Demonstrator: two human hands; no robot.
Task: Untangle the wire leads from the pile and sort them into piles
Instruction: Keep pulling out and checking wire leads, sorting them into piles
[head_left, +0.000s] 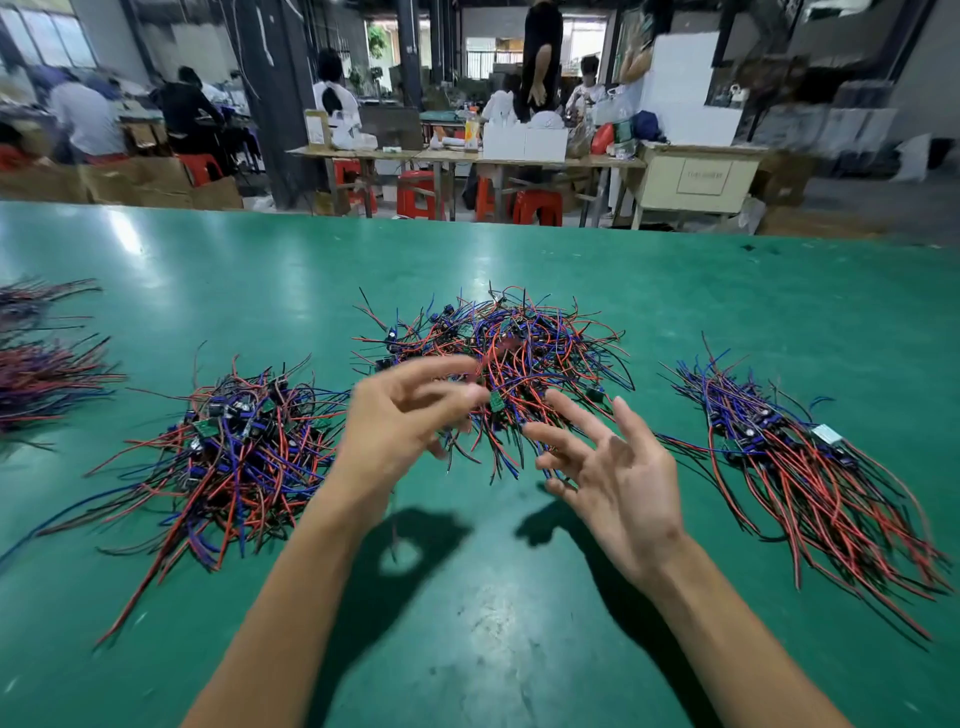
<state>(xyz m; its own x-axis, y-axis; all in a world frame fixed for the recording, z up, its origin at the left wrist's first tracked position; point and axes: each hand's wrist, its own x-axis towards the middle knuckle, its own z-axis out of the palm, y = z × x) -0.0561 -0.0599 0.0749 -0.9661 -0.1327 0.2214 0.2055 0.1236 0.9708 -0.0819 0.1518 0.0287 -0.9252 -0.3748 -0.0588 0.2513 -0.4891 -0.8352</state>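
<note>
Just beyond both hands' spread fingers (563, 410) lies the tangled pile (498, 353).

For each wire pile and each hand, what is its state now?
Middle pile: tangled, wires crossing every way.
Left pile: loosely tangled.
Right pile: sorted, leads roughly parallel.
Far-left piles: blurred, partly out of frame.
Left hand: fingers curled, blurred; grip unclear.
Right hand: open, fingers spread.

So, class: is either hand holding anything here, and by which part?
Nothing is plainly held. The right hand is open with spread fingers; the left hand is blurred, fingers loosely curled before the middle pile.
</note>
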